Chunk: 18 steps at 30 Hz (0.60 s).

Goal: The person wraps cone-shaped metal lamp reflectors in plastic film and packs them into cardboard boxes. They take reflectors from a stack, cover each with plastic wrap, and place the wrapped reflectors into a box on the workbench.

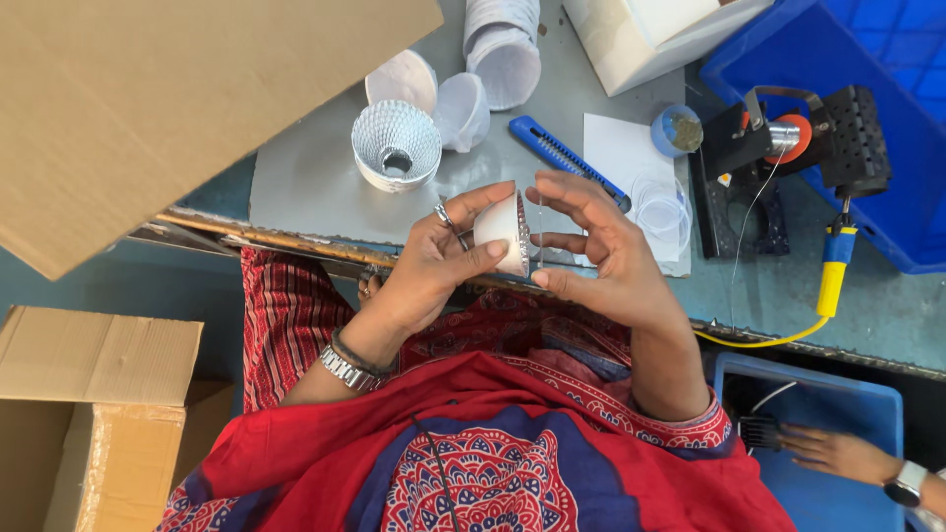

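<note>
The left hand [434,266] grips a small white reflector cup [501,232] above the counter [305,187] edge, while the right hand [601,251] pinches a thin wire [540,229] at its rim; the fitting step seems underway, needing steady, fine alignment.

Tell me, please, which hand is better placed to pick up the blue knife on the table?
Right, probably. The right hand sits just below the knife and pinches only a thin wire, while the left hand grips the white cup.
</note>
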Available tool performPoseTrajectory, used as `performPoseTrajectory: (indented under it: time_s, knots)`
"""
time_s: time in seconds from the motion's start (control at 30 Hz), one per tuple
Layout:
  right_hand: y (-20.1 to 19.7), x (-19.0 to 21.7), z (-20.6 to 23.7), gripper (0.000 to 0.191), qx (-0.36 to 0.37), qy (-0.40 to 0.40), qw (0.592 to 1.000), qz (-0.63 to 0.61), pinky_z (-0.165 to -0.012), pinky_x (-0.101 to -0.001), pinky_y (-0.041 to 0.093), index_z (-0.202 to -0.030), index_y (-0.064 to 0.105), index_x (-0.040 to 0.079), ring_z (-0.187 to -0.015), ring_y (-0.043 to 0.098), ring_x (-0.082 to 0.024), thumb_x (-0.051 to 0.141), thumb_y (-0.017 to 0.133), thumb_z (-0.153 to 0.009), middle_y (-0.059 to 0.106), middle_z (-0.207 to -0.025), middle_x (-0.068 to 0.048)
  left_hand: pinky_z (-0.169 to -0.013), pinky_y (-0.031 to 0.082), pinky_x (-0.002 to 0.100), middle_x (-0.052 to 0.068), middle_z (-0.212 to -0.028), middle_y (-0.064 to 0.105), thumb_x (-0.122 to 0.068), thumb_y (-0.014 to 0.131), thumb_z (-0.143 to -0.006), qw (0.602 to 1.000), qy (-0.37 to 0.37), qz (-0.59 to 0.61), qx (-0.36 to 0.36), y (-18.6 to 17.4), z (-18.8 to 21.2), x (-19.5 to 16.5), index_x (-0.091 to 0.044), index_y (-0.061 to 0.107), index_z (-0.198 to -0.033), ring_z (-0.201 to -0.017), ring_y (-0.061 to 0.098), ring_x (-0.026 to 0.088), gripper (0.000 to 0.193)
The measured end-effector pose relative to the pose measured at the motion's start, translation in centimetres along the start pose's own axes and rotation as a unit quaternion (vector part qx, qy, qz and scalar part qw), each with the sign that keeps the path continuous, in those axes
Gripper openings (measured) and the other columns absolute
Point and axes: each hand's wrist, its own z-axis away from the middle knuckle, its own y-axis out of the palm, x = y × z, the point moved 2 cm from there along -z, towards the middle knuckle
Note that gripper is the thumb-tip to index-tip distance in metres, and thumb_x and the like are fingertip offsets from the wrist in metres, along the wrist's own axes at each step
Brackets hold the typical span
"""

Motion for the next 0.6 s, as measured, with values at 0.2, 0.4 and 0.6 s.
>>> performPoseTrajectory:
  time_s: [0.2, 0.4, 0.6]
  knots:
    - [-0.6, -1.0, 0.0, 0.071, -0.011, -0.015, 0.995, -0.098, -0.121, -0.0472, 0.049, -0.150, 0.046, 0.009, -0.153, 0.045, -0.031, 0.000, 0.080, -0.088, 0.042, -0.163, -0.015, -0.108, 0.052, 0.036, 0.011, -0.141, 0.060, -0.004, 0.070, -0.096, 1.000, -0.013, 0.007, 0.001, 0.3, -0.9, -0.3, 0.002, 0.047, -0.152, -0.127, 0.060, 0.018, 0.061]
    - [-1.6, -1.9, 0.4, 0.063, -0.032, -0.034, 0.991, -0.127, -0.122, -0.0509, 0.049, -0.145, 0.050, 0.008, -0.153, 0.047, -0.035, 0.002, 0.080, -0.090, 0.042, -0.162, -0.017, -0.105, 0.054, 0.037, 0.012, -0.138, 0.062, -0.008, 0.072, -0.094, 1.000, -0.027, -0.010, 0.004, 0.5, -2.1, -0.1, 0.002, 0.047, -0.151, -0.124, 0.061, 0.019, 0.062]
    - [-2.0, -1.9, 0.7, 0.068, -0.057, -0.059, 0.989, -0.124, -0.130, -0.0504, 0.041, -0.148, 0.048, 0.009, -0.155, 0.043, -0.033, 0.003, 0.083, -0.090, 0.047, -0.158, -0.018, -0.106, 0.053, 0.036, 0.012, -0.138, 0.062, -0.008, 0.071, -0.096, 0.999, -0.036, -0.008, 0.022, 0.7, -3.0, 0.4, 0.001, 0.049, -0.152, -0.124, 0.061, 0.018, 0.061]
